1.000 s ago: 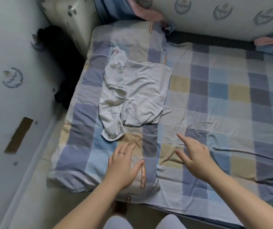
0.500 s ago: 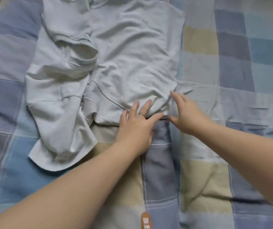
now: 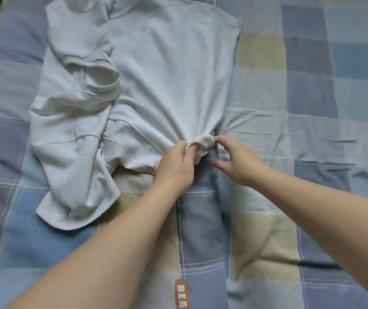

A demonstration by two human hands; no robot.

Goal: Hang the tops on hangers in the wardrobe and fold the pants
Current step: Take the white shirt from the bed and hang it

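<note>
Left hand [image 3: 176, 166] grips the bunched hem of the white top [image 3: 167, 74] at its 5 o'clock corner on the bed [image 3: 312, 108]. Right hand [image 3: 238, 161] touches the bunch, its fingers [image 3: 221, 141] half-curled and holding nothing.

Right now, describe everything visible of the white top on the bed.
The white top is soft, knit-looking fabric. It lies wrinkled on the checked bedspread, with one side crumpled into folds and a ribbed band near the lower edge. The left hand grips its bunched lower edge. The right hand touches that bunch with a fingertip.
</note>
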